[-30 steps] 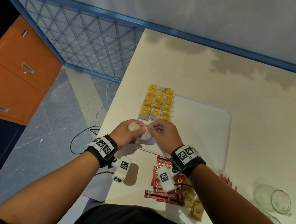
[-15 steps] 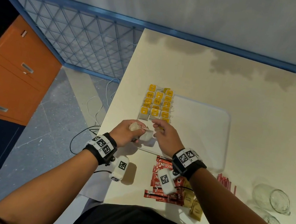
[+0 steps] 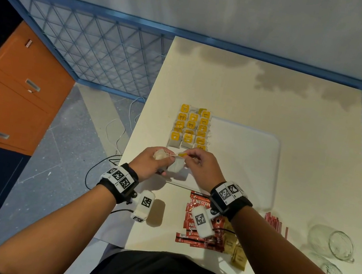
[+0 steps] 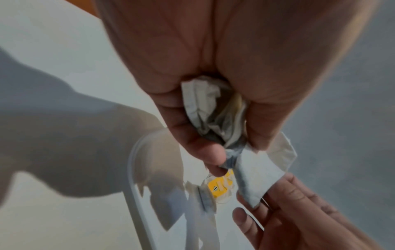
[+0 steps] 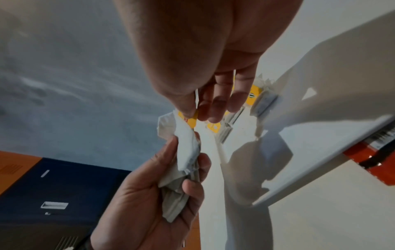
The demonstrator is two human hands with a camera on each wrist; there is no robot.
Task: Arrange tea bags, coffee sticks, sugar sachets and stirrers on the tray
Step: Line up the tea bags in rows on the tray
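Observation:
Over the near left corner of the white tray (image 3: 256,148), my left hand (image 3: 151,160) grips a crumpled bunch of white tea bags (image 4: 215,111). One bag (image 3: 175,165) hangs loose from the bunch between both hands. My right hand (image 3: 202,163) pinches that bag's yellow tag (image 3: 182,154) between thumb and fingers (image 5: 213,104). Several tea bags with yellow tags (image 3: 190,127) lie in three rows on the tray's far left part. Red coffee sticks (image 3: 197,223), tan sugar sachets (image 3: 237,255) and red stirrers (image 3: 276,223) lie on the table near me.
The cream table (image 3: 275,99) stretches away past the tray. Two clear glass mugs (image 3: 333,244) lie at the near right edge. A blue wire fence (image 3: 90,46) and orange drawers (image 3: 12,93) stand to the left, with cables (image 3: 115,131) on the floor.
My right hand has drawn a yellow tag a little away from the bunch in my left hand, and one bag now hangs loose between the hands. Both hands stay over the tray's near left corner.

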